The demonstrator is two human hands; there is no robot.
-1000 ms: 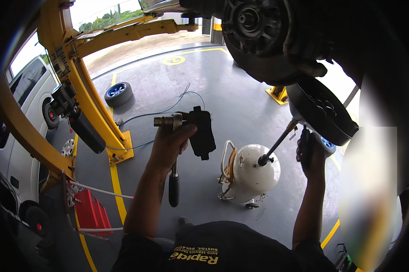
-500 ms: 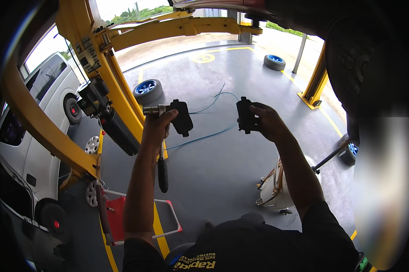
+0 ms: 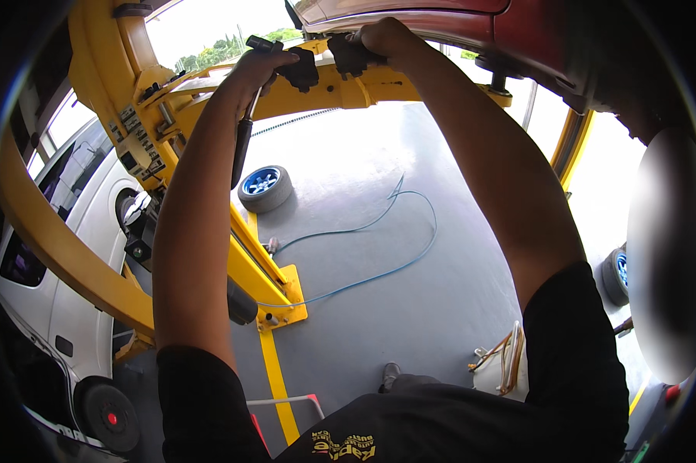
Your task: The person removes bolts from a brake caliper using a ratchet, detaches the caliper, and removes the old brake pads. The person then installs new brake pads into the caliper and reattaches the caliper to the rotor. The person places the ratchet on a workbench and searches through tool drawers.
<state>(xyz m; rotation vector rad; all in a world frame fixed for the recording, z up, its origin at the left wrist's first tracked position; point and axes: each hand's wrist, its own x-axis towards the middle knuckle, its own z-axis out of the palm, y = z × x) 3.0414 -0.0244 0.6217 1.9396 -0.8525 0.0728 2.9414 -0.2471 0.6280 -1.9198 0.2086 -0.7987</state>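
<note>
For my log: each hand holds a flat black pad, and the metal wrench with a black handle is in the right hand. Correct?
Not quite: the head view shows the metal wrench with a black handle in the left hand. That hand and the right hand each hold a flat black pad.

I'm looking over the feed into a car repair workshop: a red car body (image 3: pixel 440 21) is raised across the upper right of the frame, beside a yellow lift arm (image 3: pixel 348 89). Left of centre I see a loose blue-rimmed wheel (image 3: pixel 265 189), then a blue hose (image 3: pixel 435 231) on the grey floor (image 3: pixel 417 324), and a white van (image 3: pixel 78 285) at the left edge.
</note>
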